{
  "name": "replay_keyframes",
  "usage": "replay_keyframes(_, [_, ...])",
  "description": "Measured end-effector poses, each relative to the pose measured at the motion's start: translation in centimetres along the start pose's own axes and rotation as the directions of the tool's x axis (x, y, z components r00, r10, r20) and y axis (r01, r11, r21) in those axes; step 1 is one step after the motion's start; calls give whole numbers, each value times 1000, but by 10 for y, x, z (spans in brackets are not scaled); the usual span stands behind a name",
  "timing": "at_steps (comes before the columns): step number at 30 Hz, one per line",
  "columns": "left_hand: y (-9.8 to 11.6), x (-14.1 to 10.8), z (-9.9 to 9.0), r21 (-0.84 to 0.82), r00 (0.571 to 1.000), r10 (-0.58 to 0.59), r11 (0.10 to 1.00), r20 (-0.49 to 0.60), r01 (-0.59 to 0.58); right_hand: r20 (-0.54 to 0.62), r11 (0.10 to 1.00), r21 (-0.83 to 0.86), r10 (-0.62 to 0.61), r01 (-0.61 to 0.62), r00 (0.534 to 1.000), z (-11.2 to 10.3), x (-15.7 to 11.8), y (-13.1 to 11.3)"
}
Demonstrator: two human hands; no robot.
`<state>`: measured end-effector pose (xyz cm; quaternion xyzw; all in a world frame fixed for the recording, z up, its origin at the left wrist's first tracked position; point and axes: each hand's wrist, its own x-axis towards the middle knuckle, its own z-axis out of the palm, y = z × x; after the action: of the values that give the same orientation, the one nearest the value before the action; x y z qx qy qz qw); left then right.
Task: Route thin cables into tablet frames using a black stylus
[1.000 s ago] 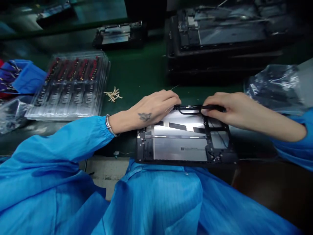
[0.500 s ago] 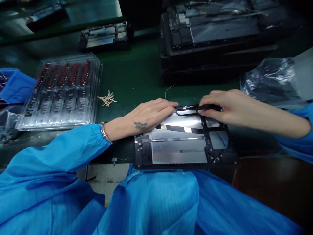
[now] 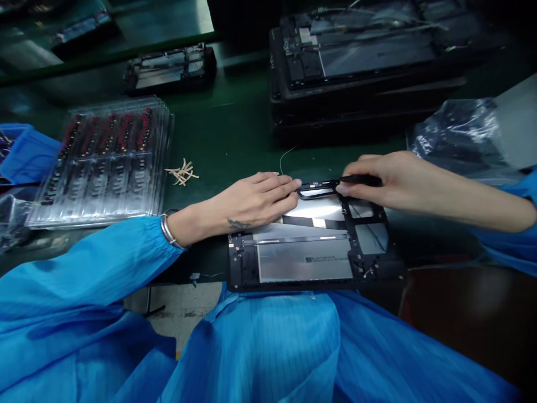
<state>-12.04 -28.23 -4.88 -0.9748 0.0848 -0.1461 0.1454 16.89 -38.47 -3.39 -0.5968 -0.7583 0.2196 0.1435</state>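
Note:
An opened tablet lies at the bench's near edge, its black frame around a silvery screen back with a dark ribbon strip across it. My left hand rests flat over the tablet's upper left part, fingers stretched out and their tips near its far edge. Pinched in my right hand are black tweezers. Their tip end is over the tablet's far edge, hidden by my fingers. Between the two hands runs a narrow black part along that edge. A thin wire curls up behind it.
Clear plastic trays with small red and black parts are stacked at left, beside a blue bin. Cream strips lie in a small pile. Behind stand stacked tablets and another opened tablet. A plastic bag lies at right.
The view has shifted slightly. My left hand has eased a little lower on the tablet, fingers flatter. My right hand keeps its place with the tweezers.

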Motion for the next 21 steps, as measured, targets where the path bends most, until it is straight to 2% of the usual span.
replay_keyframes(5, [-2,-1,-3,-38,1000,14,999,4,-14,-30,998,57,30,-28,999,0,-1,-4])
replay_keyframes(10, [-3,0,-2,-32,1000,15,999,-20,-15,-79,997,-49,54,-58,995,4,-5,-11])
replay_keyframes(21, [0,3,-4,77,997,64,995,-40,-61,-33,980,-185,71,-76,997,5,-7,-19])
